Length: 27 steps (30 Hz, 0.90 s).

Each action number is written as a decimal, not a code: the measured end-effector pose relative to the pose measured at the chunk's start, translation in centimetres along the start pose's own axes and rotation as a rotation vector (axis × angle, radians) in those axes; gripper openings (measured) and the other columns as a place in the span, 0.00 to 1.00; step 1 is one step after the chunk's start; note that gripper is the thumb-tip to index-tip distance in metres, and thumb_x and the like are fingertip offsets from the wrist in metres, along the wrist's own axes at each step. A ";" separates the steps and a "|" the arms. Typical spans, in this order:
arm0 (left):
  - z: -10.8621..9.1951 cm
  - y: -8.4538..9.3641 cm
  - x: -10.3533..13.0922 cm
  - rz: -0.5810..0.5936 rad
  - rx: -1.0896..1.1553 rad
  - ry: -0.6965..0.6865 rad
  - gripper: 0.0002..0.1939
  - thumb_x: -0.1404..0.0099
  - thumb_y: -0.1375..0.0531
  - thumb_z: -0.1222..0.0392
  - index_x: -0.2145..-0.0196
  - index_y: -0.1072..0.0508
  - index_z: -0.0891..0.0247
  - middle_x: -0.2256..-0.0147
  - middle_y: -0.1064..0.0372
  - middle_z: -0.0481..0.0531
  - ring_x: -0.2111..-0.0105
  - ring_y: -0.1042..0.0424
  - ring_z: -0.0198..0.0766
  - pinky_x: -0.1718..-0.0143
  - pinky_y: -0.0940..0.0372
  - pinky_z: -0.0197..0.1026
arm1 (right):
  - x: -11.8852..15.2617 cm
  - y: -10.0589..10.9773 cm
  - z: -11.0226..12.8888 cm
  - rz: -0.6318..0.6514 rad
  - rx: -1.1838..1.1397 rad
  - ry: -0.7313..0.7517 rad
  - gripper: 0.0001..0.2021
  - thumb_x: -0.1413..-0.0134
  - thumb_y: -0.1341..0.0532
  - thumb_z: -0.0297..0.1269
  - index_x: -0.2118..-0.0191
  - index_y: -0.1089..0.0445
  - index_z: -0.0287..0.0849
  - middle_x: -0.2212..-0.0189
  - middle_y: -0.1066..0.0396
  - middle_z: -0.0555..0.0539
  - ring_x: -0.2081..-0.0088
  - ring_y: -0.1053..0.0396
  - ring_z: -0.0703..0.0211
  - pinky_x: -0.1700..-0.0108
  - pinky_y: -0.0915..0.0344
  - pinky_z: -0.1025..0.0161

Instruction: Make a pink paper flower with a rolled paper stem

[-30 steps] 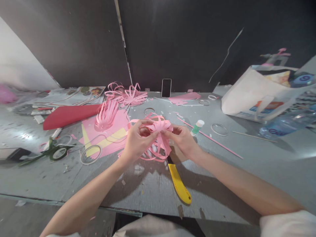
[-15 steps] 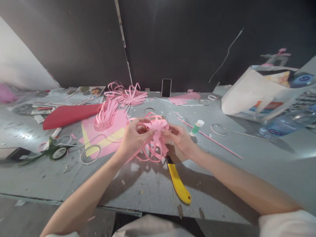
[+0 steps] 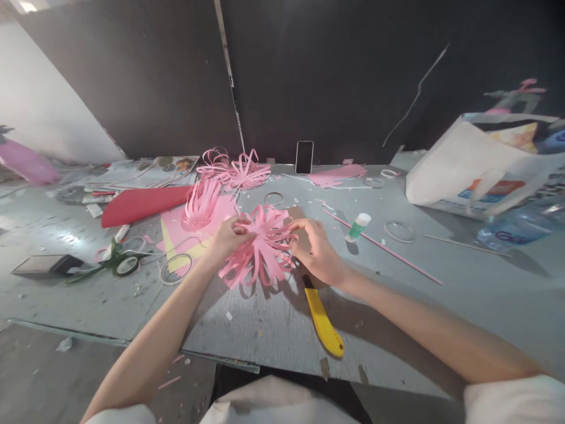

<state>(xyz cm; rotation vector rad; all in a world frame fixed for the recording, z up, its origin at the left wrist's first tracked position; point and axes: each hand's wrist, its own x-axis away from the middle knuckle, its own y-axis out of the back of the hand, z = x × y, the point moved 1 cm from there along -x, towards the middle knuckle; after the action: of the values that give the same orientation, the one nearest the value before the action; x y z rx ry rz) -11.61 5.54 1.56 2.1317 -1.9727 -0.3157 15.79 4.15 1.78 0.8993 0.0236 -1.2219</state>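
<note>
Pinched in my left hand (image 3: 233, 237) is a pink paper-strip flower (image 3: 261, 240), its looped petals fanned out round a flat centre. The fingers of my right hand (image 3: 314, 246) are curled and close on a looped petal at the flower's right side. Below the right hand lies a yellow-handled craft knife (image 3: 324, 324), its tip end close to a brown piece of card (image 3: 299, 219) partly hidden by that hand. Behind the left hand, pink and yellow paper sheets (image 3: 176, 238) carry another pink strip flower (image 3: 200, 206).
Further looped flowers (image 3: 247, 171) and a phone (image 3: 304, 157) stand at the back wall. To the right are a glue stick (image 3: 358, 227), a pink stick (image 3: 397, 256), a white bag (image 3: 445, 168) and a plastic bottle (image 3: 507, 232). Leftward lie red paper (image 3: 141, 206) and green tape (image 3: 127, 265).
The flower has turned and its loops now spread wider. My left hand holds nearer its centre, and my right hand has shifted to the outer petals. The view has swung slightly left.
</note>
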 end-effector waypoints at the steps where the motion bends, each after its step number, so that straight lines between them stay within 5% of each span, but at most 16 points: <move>1: 0.7 -0.1 -0.1 -0.002 -0.040 -0.007 0.27 0.49 0.26 0.52 0.53 0.24 0.64 0.78 0.33 0.40 0.79 0.36 0.32 0.74 0.43 0.36 | 0.1 -0.2 -0.1 0.008 0.011 0.026 0.08 0.30 0.40 0.37 0.48 0.33 0.50 0.46 0.25 0.41 0.41 0.30 0.42 0.37 0.38 0.42; 17: 2.4 -1.6 0.4 0.049 -0.725 -0.178 0.17 0.29 0.37 0.52 0.47 0.21 0.63 0.65 0.20 0.57 0.61 0.21 0.52 0.61 0.37 0.44 | 1.1 -1.2 -1.4 0.154 0.117 0.104 0.04 0.30 0.39 0.35 0.54 0.27 0.50 0.47 0.24 0.43 0.41 0.31 0.41 0.37 0.38 0.40; 27: 1.9 -1.6 0.2 -0.065 -0.319 -0.129 0.19 0.37 0.33 0.54 0.49 0.19 0.63 0.59 0.17 0.57 0.62 0.20 0.46 0.58 0.31 0.44 | 1.1 -1.2 -1.4 0.177 0.125 0.099 0.05 0.30 0.39 0.35 0.54 0.26 0.49 0.47 0.25 0.42 0.43 0.31 0.42 0.37 0.38 0.39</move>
<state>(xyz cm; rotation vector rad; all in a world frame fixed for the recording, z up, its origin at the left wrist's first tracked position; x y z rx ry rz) -10.62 5.43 -0.74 2.0147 -1.7759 -0.7421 15.86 4.08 -0.31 1.0483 -0.0526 -1.0217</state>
